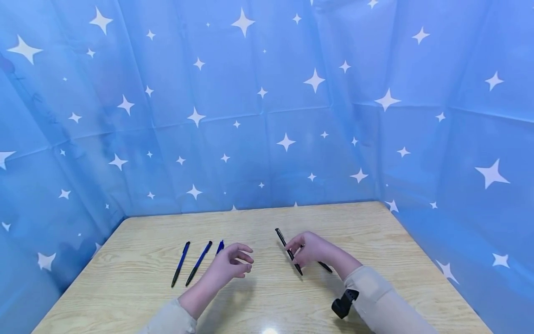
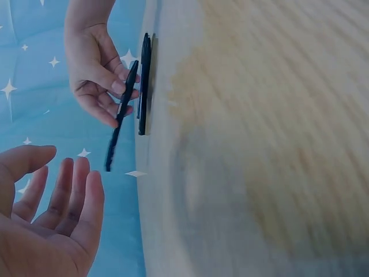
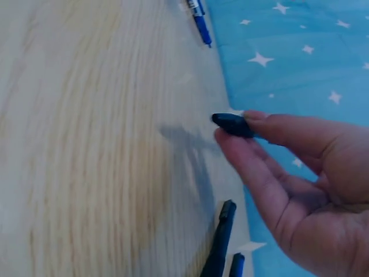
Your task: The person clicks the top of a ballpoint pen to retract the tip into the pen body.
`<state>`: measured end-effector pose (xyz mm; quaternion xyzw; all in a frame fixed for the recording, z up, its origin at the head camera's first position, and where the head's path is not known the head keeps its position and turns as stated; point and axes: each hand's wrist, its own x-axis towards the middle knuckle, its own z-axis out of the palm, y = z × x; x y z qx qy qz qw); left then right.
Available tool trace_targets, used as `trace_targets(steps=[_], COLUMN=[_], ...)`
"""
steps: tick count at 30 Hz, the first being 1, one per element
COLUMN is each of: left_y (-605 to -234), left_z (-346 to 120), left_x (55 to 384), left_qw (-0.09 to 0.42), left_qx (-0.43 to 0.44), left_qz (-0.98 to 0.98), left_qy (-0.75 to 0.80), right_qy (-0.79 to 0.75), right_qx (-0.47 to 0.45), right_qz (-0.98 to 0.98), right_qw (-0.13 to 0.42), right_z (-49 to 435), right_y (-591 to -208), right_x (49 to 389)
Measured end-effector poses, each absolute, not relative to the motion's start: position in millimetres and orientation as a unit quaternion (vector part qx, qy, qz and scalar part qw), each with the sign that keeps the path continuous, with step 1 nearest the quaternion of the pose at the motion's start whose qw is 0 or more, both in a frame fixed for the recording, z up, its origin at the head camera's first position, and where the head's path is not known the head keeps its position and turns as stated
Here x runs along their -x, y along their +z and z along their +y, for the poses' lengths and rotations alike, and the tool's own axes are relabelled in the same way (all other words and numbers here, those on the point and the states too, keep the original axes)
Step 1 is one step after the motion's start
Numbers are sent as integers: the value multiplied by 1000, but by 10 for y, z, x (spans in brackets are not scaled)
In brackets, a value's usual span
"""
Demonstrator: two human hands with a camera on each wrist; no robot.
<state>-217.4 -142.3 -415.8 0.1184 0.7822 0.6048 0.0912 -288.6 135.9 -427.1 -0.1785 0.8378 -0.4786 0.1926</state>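
My right hand (image 1: 309, 248) pinches a black pen (image 1: 281, 237) between thumb and fingers, above the right half of the table. In the right wrist view the held pen (image 3: 232, 124) points nearly at the camera, its shadow falling on the wood. Below that hand lie dark pens, one of them a black pen (image 3: 220, 239), partly hidden by the hand in the head view. My left hand (image 1: 230, 262) hovers over the table left of centre with loosely bent fingers and nothing in them. Beside it lies a blue pen (image 1: 219, 246), partly covered by the hand.
Two more blue pens (image 1: 181, 264) with dark grips lie side by side farther left on the wooden table (image 1: 137, 260). A blue curtain with white stars (image 1: 267, 116) stands behind the table and along its sides. A black wrist camera (image 1: 344, 304) sits at the right sleeve.
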Motion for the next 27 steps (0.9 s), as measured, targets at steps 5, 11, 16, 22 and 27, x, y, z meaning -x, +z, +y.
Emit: trace_targets(steps=[5, 11, 16, 22, 27], left_y=[-4207, -4182, -4167, -4194, -4195], left_z=[-1423, -1387, -1371, -1379, -1388], left_x=[2150, 2111, 2090, 2085, 2091], left_qw=[115, 137, 146, 148, 155], left_qx=[-132, -159, -167, -167, -163], left_qz=[785, 788, 794, 793, 791], left_qy=[593, 578, 567, 567, 568], right_qy=[-458, -455, -442, -411, -393], right_qx=[188, 171, 163, 172, 187], right_qz=[841, 843, 850, 863, 869], right_qw=[218, 230, 234, 238, 238], right_z=[1396, 1406, 1390, 1359, 1352], right_y=[-4337, -4377, -4359, -4327, -4333], right_x=[2888, 2937, 2955, 2947, 2976])
